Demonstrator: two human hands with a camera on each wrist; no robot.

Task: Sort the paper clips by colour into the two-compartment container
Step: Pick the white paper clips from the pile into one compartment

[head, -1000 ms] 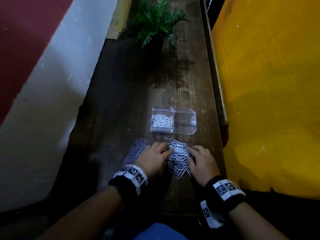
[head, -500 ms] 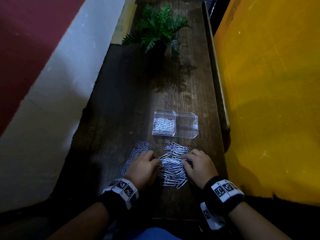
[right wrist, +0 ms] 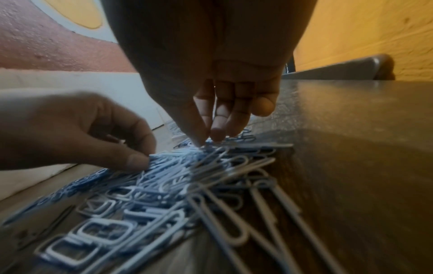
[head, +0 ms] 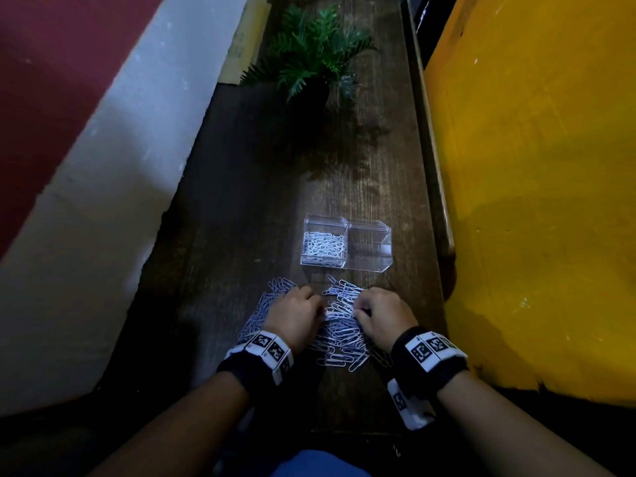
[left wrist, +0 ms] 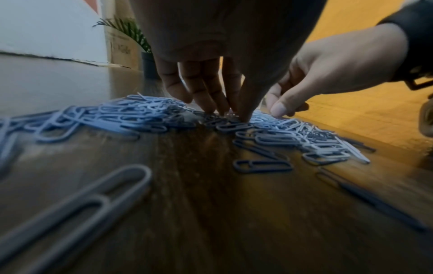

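**Both hands picking through the clip pile**

On the wooden table (head: 241,201), just in front of the container (head: 370,249), the paper clips (head: 339,333) are lying flat in a loose heap, their long axes pointing every way. The left hand (head: 296,316) and right hand (head: 383,316) are pinching at clips with curled fingertips (right wrist: 216,133). White clips are filling the container's left compartment; the right is looking empty. Tangled clips are likely to lift together, and in this dim light blue and white could get mixed.
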